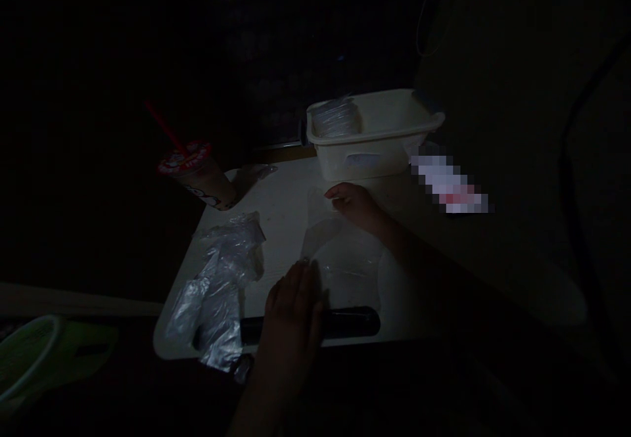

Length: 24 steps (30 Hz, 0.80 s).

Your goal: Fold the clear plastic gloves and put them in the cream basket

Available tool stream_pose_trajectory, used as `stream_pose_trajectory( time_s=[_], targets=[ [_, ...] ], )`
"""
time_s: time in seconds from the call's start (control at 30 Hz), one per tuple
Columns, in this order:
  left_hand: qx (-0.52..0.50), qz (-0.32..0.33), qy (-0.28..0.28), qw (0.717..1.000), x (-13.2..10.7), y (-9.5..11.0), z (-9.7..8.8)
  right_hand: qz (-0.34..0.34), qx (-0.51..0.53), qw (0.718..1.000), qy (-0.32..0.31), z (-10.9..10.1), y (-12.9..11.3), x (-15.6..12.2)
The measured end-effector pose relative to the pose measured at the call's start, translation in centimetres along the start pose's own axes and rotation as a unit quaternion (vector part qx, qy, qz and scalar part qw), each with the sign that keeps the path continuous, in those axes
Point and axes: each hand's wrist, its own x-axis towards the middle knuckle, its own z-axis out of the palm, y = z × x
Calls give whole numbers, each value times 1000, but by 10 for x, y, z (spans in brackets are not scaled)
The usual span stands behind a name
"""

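Note:
The scene is very dark. A clear plastic bag (340,253) lies flat on a small white table (286,207). My left hand (292,312) rests flat with fingers stretched out, its fingertips on the bag's near left corner, and it lies over a black cylindrical object (350,323) at the table's near edge. My right hand (351,202) is at the bag's far edge with fingers curled, pinching the plastic there.
A cream plastic tub (379,136) holding stacked clear plastic stands at the table's far edge. A crumpled pile of clear bags (221,279) lies at the left. A drink cup with a red straw (197,175) stands far left. A green object (44,351) sits low at left.

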Motion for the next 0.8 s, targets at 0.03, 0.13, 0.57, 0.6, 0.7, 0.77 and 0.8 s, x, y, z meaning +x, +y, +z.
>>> stream_pose_trajectory(
  time_s=[0.03, 0.13, 0.57, 0.6, 0.7, 0.77, 0.8],
  targets=[
    [25, 9, -9, 1000, -1, 1, 2, -47, -72, 996, 4, 1, -2, -2],
    [86, 31, -32, 995, -3, 4, 9, -156, -235, 959, -29, 9, -13, -14],
    [134, 62, -33, 989, -6, 9, 6, -165, -397, 898, -92, 35, -9, -24],
    [128, 63, -34, 989, -6, 9, 6, -150, -402, 900, -83, 31, -5, -20],
    [108, 60, -33, 992, -7, 9, 6, -116, -415, 901, -52, 19, 4, -12],
    [96, 57, -33, 993, -7, 9, 7, -113, -418, 901, -32, 14, 6, -8],
    [92, 55, -33, 994, -6, 9, 7, -115, -417, 901, -21, 12, 5, -7]
  ],
)
